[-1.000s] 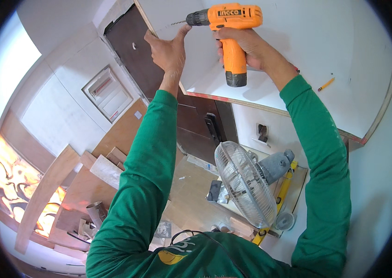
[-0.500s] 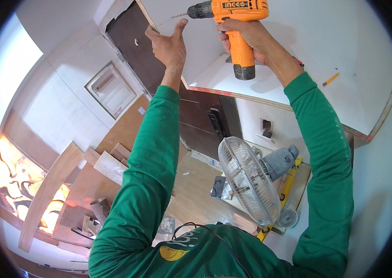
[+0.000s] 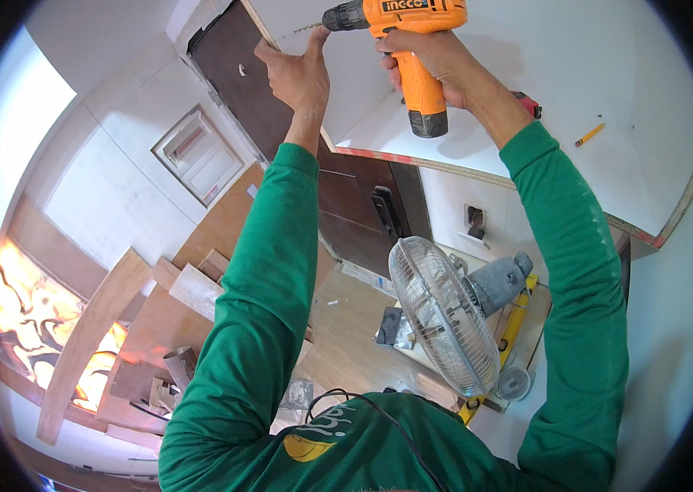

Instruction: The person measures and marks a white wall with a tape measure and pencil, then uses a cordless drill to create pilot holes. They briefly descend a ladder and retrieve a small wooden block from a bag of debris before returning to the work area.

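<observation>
An orange and black cordless drill (image 3: 422,78) is in my right hand (image 3: 437,61), fingers wrapped round its handle. The drill bit (image 3: 308,28) points left toward the upright side panel of a white cabinet (image 3: 478,107). Whether its tip touches the panel, I cannot tell. My left hand (image 3: 297,75) grips the front edge of that side panel, fingers curled at the edge. Its thumb stands up beside the bit, close to the chuck. Behind my right wrist lies a partly hidden red and black object (image 3: 529,104).
A yellow pencil (image 3: 590,134) lies on the white cabinet surface. Below stand a caged fan (image 3: 445,316) and a yellow spirit level (image 3: 513,328). Wooden boards (image 3: 92,344) lean at the left. A dark brown door (image 3: 355,197) is beyond my arms.
The drill and my right hand have shifted slightly left, bringing the chuck closer to my left thumb. More of the red and black object shows behind my right wrist.
</observation>
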### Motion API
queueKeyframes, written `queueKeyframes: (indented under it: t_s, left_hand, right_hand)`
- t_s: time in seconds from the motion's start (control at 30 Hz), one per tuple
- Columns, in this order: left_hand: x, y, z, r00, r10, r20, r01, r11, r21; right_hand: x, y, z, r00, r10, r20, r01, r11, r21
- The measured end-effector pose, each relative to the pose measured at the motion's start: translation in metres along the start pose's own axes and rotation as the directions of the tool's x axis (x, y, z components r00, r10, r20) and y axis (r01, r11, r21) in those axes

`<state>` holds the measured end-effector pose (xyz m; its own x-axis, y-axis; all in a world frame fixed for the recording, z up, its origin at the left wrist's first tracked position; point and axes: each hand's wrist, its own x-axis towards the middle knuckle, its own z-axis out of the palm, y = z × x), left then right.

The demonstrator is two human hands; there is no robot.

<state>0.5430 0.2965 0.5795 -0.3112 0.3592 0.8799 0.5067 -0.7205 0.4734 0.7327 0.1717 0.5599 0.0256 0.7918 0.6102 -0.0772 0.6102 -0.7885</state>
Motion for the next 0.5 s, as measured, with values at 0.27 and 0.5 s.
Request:
queueKeyframes:
  t_s: [0.27, 0.5]
  left_hand:
    - [0.000, 0.003, -0.002, 1.000, -0.025, 0.004, 0.024, 0.997, 0.075]
    - [-0.001, 0.003, -0.005, 0.998, -0.050, 0.036, 0.050, 0.999, 0.010]
  right_hand:
    - [0.004, 0.003, 0.002, 1.000, 0.005, 0.001, -0.005, 1.000, 0.007]
    - [0.017, -0.006, -0.002, 0.994, 0.105, 0.027, -0.107, 0.991, 0.084]
